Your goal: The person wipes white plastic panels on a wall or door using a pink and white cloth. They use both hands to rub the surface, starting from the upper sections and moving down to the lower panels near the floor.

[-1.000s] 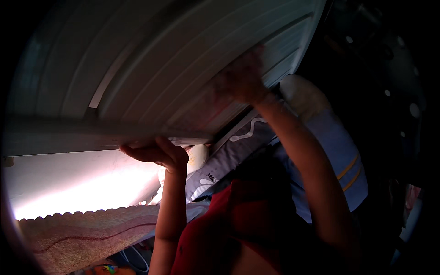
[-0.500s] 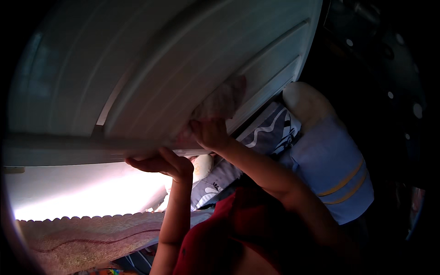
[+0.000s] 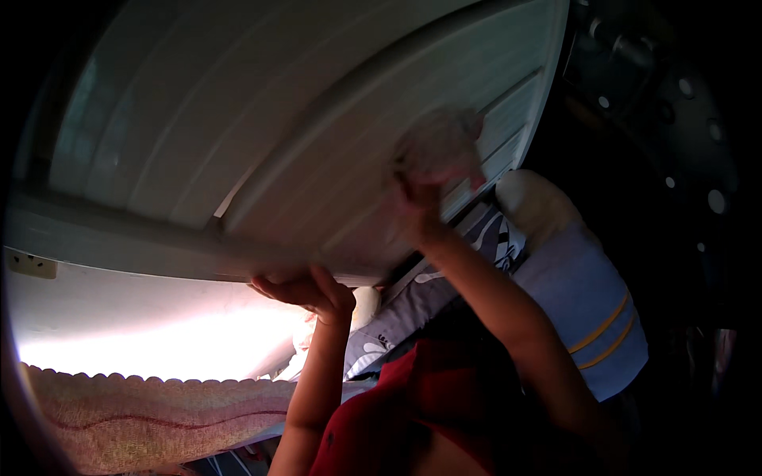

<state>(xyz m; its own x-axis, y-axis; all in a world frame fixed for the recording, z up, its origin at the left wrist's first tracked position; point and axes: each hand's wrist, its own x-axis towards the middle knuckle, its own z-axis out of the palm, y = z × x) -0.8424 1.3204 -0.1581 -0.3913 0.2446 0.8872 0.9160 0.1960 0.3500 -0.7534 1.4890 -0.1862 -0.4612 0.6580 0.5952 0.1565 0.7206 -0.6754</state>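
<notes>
A large pale grooved panel (image 3: 302,143) leans across the upper part of the view. My left hand (image 3: 311,292) holds its lower edge, thumb up and fingers running along underneath. Against the panel's face, towards its right side, my right hand (image 3: 421,206) is closed on a crumpled pinkish-white cloth (image 3: 440,147). Both the right hand and the cloth are smeared by motion. Dim light hides the detail of the fingers.
Below the panel is a brightly lit white surface with a socket (image 3: 32,264) at its left. A scallop-edged cloth cover (image 3: 159,420) lies at lower left. Grey patterned fabric (image 3: 397,329) and a blue bundle with yellow stripes (image 3: 579,309) are to the right.
My right hand and the cloth have moved up and to the right across the panel. The left hand stays at the lower edge, while the whole view has shifted slightly.
</notes>
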